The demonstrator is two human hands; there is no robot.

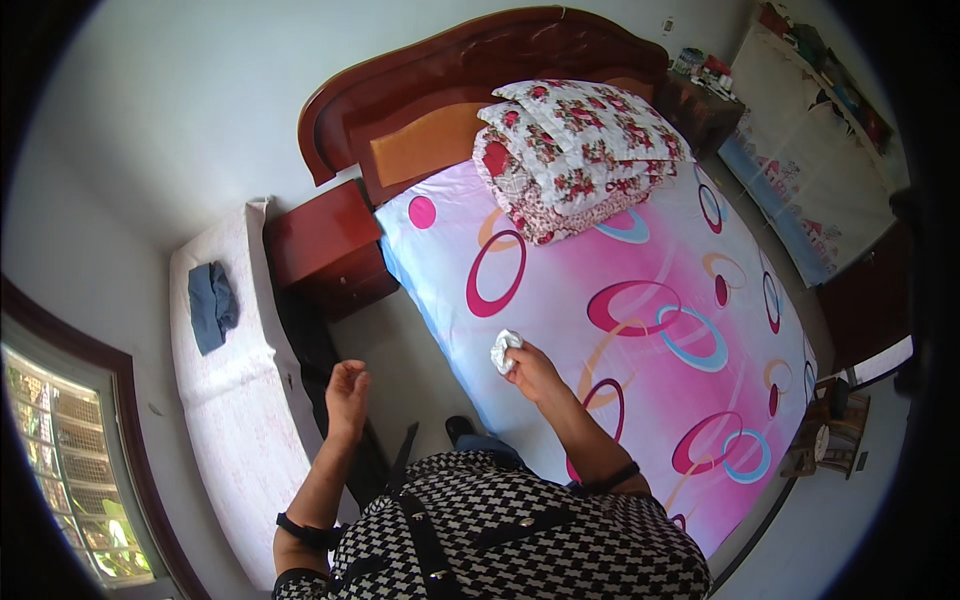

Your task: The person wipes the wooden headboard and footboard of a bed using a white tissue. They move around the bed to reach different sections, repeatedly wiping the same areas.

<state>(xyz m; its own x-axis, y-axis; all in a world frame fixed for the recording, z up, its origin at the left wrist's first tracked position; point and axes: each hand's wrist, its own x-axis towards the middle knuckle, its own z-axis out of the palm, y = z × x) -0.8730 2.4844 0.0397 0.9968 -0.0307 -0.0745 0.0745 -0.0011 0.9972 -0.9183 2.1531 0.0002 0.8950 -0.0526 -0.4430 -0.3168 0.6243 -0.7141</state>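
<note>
My right hand [534,371] is closed on a crumpled white cloth or tissue [506,351], held above the near side of the bed. My left hand [347,397] is raised over the gap beside the bed, its fingers curled and nothing visible in them. The bed has a pink and white sheet [555,274] with ring patterns. On it, near the wooden headboard [480,56], a folded floral quilt [517,214] lies under white pillows with red flowers [615,120].
A red wooden nightstand [322,232] stands left of the bed, beside a long light-covered surface [232,397] with a folded dark blue garment [212,306]. Bottles and small items crowd a dark nightstand [697,112] at the far right. A barred window [75,465] is at lower left.
</note>
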